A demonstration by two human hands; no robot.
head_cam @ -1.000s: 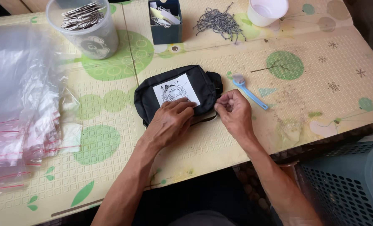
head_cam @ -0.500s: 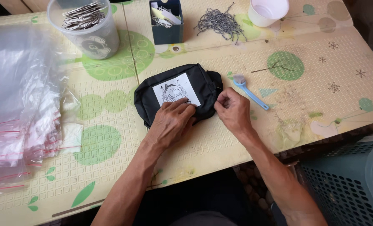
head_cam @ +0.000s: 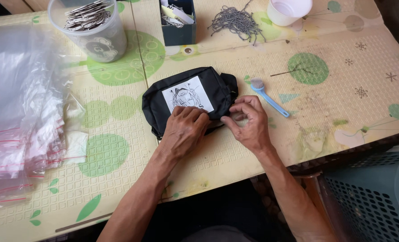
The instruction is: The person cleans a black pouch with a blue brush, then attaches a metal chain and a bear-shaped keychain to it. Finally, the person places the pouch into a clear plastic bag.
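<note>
Both hands are down on the small black fabric pouch with a white printed patch [head_cam: 188,95], which lies flat mid-bench on the yellow bench mat with green circles [head_cam: 343,89]. The left hand [head_cam: 184,130] presses palm-down on the pouch's near edge, fingers curled over the fabric. The right hand [head_cam: 249,123] pinches at the pouch's right end, thumb and fingertips drawn together; what they grip is too small to tell. A light blue plastic brush [head_cam: 269,96] lies just beside that hand. A stack of clear plastic bags [head_cam: 20,112] sits far left, a clear tub of metal discs [head_cam: 90,27] beyond.
</note>
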